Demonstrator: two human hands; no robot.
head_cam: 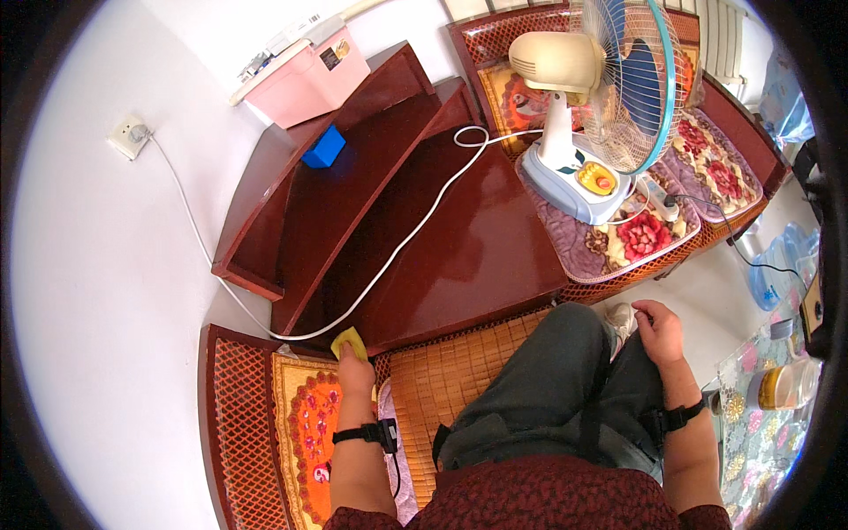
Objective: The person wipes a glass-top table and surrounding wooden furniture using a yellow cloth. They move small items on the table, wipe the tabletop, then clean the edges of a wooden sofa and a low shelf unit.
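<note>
My left hand (355, 371) holds a folded yellow cloth (349, 343) against the near left corner of a dark red wooden corner cabinet (457, 265). A white power cable (397, 248) runs over the cabinet top, just above the cloth. My right hand (659, 331) is by my right knee, its fingers loosely curled, with nothing seen in it. A small blue box (324, 147) stands on the cabinet's shelf.
An electric fan (570, 165) and a power strip (658, 197) rest on a floral seat cushion (589, 252). A pink plastic bin (308, 76) sits on the upper shelf. The cable reaches a wall socket (131, 137). At right, a jar (788, 385) stands on a patterned table cover (742, 457).
</note>
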